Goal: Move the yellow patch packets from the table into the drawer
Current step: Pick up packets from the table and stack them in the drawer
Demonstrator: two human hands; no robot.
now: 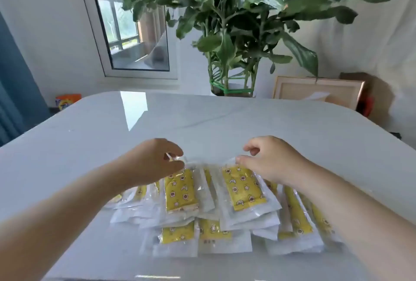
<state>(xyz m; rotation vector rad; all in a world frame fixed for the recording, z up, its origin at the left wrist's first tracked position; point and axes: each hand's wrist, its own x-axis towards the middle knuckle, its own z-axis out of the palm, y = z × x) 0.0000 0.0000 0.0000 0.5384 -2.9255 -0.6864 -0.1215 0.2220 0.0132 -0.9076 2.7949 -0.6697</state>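
heap of clear plastic packets with yellow printed patches (pixel 180 193) on the glossy white surface (pixel 202 118), too overlapped to count. the two on top run lengthwise away from the person. left grip (pixel 155 161) pinches one's far edge. right grip (pixel 270 159) touches the other's far corner, can't tell if it's grasping.

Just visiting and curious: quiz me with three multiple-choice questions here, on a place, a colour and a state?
1. Where do the clear plastic packets lie? A in a drawer; B on the glossy white table; C on the floor.
2. What colour are the patches inside? A blue; B red; C yellow.
3. What is the left hand doing? A pinching a packet's far edge; B lying flat; C holding a leaf.
Answers: B, the pile rests on the tabletop; C, the patches show yellow; A, thumb and finger close on film.
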